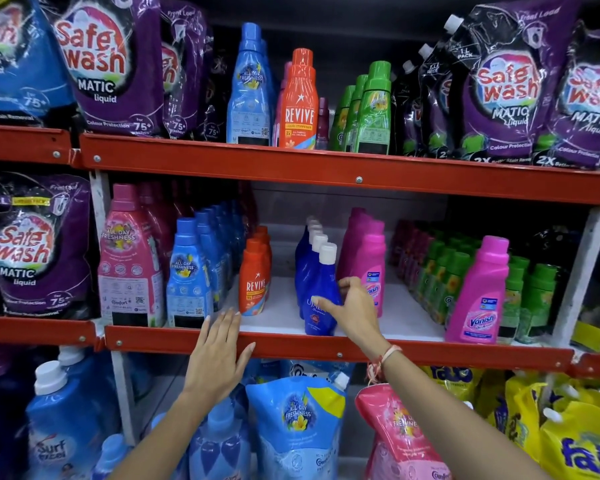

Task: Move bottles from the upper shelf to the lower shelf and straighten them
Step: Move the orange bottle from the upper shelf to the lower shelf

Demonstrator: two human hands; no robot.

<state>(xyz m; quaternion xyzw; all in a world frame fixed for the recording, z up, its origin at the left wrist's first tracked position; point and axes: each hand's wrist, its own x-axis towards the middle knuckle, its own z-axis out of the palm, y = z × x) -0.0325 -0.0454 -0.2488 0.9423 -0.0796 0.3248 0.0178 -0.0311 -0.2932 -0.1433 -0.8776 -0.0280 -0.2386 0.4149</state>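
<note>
My right hand [355, 308] grips the front dark blue bottle [321, 299] standing near the lower shelf's [291, 342] edge; my left hand [219, 351] rests open, fingers spread, on that red edge.

Arms: two bare forearms come up from the bottom edge, with no sleeve showing on either.
Left hand [219, 355]: bare, no ring or watch to be seen; nails are short and plain with a pale sheen.
Right hand [355, 311]: bare, no ring to be seen on the fingers that show.
Thread band [383, 363]: worn at the right wrist, thin twisted strands of red and off-white, with frayed loose ends hanging in a small tuft below the wrist.
Left wrist: nothing worn.
</note>
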